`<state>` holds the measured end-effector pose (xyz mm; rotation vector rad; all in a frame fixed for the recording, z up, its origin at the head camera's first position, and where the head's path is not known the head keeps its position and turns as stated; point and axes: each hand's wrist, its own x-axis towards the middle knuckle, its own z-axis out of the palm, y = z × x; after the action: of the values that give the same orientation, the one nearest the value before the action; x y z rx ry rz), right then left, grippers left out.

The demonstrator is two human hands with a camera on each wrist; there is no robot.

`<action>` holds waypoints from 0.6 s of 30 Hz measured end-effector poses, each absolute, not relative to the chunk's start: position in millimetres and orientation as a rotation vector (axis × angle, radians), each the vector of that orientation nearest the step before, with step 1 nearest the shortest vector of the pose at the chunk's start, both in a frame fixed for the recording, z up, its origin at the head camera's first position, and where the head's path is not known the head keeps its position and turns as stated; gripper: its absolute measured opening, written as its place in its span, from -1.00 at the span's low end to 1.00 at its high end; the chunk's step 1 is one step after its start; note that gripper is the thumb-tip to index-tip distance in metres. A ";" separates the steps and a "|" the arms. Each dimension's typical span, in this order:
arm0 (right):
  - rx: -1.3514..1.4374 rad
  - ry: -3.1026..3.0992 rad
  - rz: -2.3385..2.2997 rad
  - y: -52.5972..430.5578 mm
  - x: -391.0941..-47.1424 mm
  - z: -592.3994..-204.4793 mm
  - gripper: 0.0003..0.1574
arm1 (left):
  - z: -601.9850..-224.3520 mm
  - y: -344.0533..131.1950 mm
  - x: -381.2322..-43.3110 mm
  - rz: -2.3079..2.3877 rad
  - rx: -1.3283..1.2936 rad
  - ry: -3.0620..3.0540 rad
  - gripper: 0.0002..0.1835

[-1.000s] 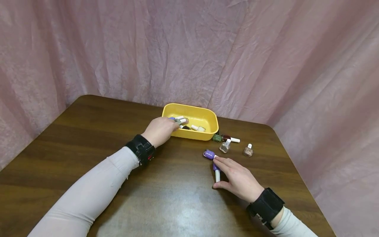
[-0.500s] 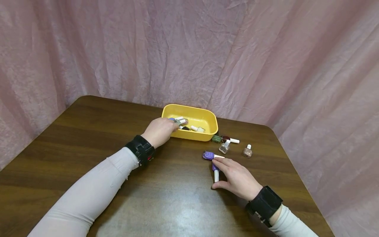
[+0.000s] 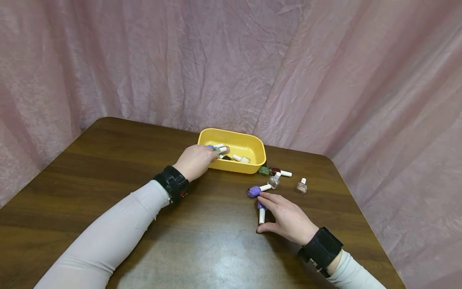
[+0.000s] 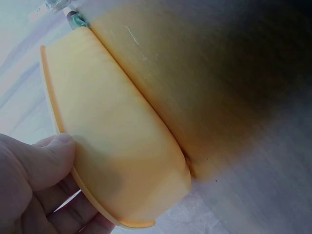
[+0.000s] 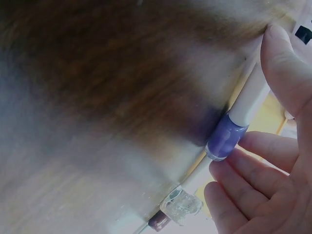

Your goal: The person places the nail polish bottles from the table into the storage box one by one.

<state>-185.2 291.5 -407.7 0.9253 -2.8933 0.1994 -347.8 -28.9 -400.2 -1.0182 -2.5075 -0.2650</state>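
My left hand grips the near left wall of a yellow tub, its thumb outside and its fingers hidden behind the rim. In the left wrist view the thumb presses just under the rim. My right hand holds a purple nail polish bottle with a white cap, lying on the table, between the thumb by the cap's end and fingertips at the glass. A second purple nail polish bottle lies just beyond the index finger, its white cap pointing at a clear glittery bottle.
Several nail polish bottles lie in the tub, among them a pale one. A green bottle and a dark red bottle lie by its right corner. A glittery brown bottle is farther right. A pink curtain hangs behind the table.
My right hand has shifted slightly left and toward me with its bottle. The second purple bottle has turned, its cap swinging away to the far right. My left hand stays on the tub.
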 end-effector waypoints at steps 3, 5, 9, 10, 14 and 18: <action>0.930 -2.900 0.203 292.0 -185.1 -407.4 0.15 | -399.9 -27.6 -347.7 -0.275 -1.019 -2.503 -0.91; 0.932 -2.907 0.204 292.6 -185.4 -407.2 0.13 | -399.3 -27.1 -347.9 -0.277 -1.018 -2.500 -0.89; 0.912 -2.923 0.203 293.3 -186.0 -407.4 0.10 | -398.7 -27.2 -348.4 -0.266 -1.023 -2.500 -0.89; 0.906 -2.923 0.202 293.2 -186.1 -407.6 0.09 | -398.6 -27.3 -348.4 -0.267 -1.021 -2.502 -0.89; 0.887 -2.912 0.201 292.7 -185.9 -408.1 0.05 | -398.5 -26.1 -349.9 -0.270 -1.015 -2.518 -0.87; 0.873 -2.902 0.206 292.3 -185.8 -408.1 0.01 | -399.9 -25.0 -351.3 -0.276 -1.014 -2.517 -0.84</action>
<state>-185.8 292.3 -408.1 0.8731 -2.9022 0.2057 -351.3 -25.0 -399.9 -1.0142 -2.5169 -0.2761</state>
